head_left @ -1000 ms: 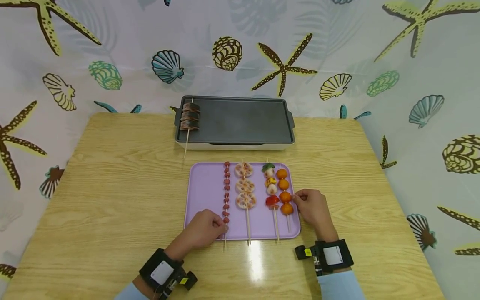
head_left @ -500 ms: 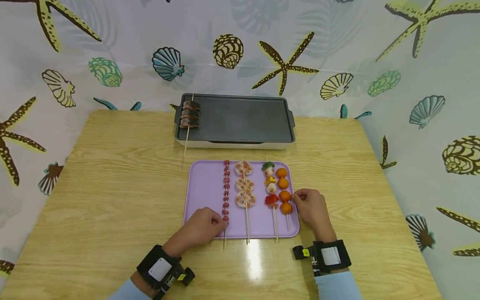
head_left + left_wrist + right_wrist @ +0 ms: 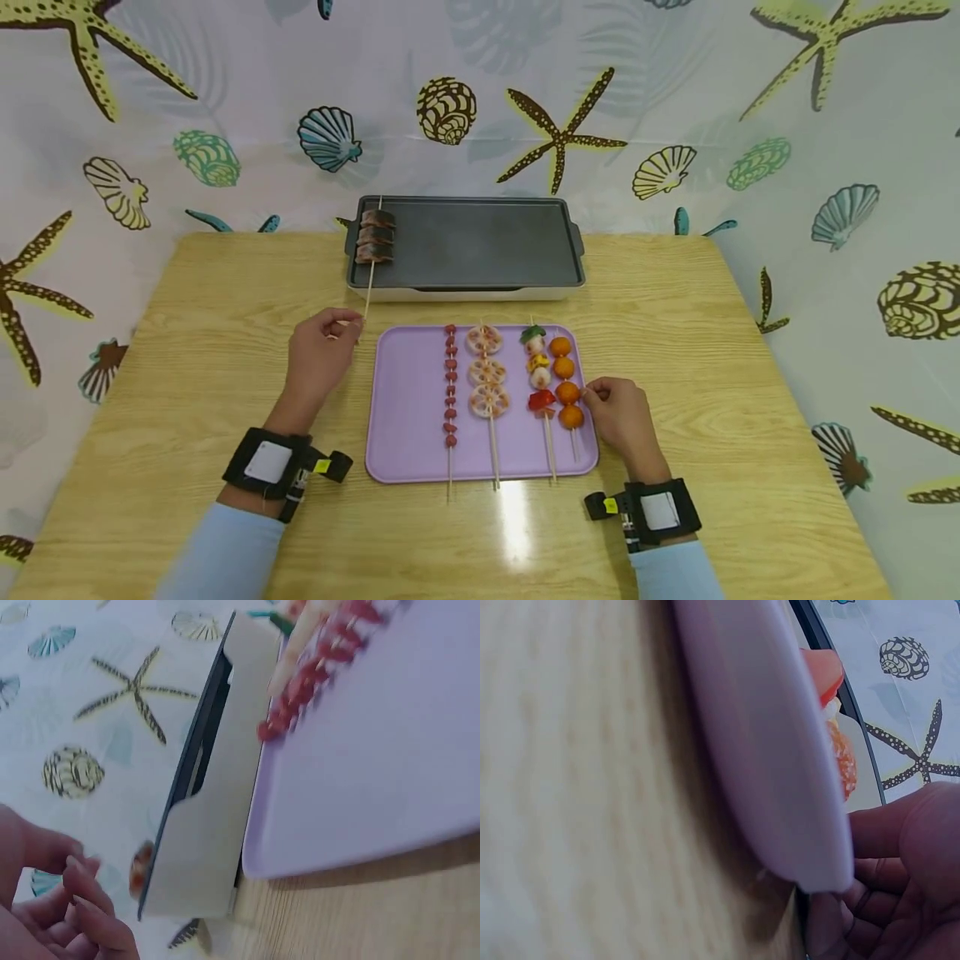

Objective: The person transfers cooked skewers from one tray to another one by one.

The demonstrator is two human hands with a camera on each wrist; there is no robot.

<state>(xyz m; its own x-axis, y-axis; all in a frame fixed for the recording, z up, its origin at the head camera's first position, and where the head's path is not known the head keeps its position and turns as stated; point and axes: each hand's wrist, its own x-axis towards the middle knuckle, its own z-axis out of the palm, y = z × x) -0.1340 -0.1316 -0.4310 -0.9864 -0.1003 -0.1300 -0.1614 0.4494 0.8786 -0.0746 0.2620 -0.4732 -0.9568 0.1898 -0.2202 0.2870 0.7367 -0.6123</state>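
Note:
In the head view my left hand (image 3: 322, 346) is left of the tray, thumb and fingertips drawn together at the lower end of a wooden stick. That stick belongs to a skewer of dark-skinned meat or fish chunks (image 3: 374, 237) lying across the left end of a black griddle (image 3: 480, 242). I cannot tell whether the fingers pinch it. My right hand (image 3: 618, 412) grips the right rim of a lilac tray (image 3: 408, 400), thumb on the rim in the right wrist view. On the tray lie skewers of small red pieces (image 3: 450, 387), lotus root slices (image 3: 488, 372), mixed vegetables (image 3: 538, 367) and orange balls (image 3: 567, 392).
The griddle stands on a light base (image 3: 480, 294) at the back of the wooden table (image 3: 225, 292), just behind the tray. A cloth with shells and starfish (image 3: 442, 50) hangs behind and beside the table. Several stick ends overhang the tray's front rim.
My left hand has left the front of the red-piece skewer and moved up and left to the griddle skewer's stick. The right hand stays at the tray's rim.

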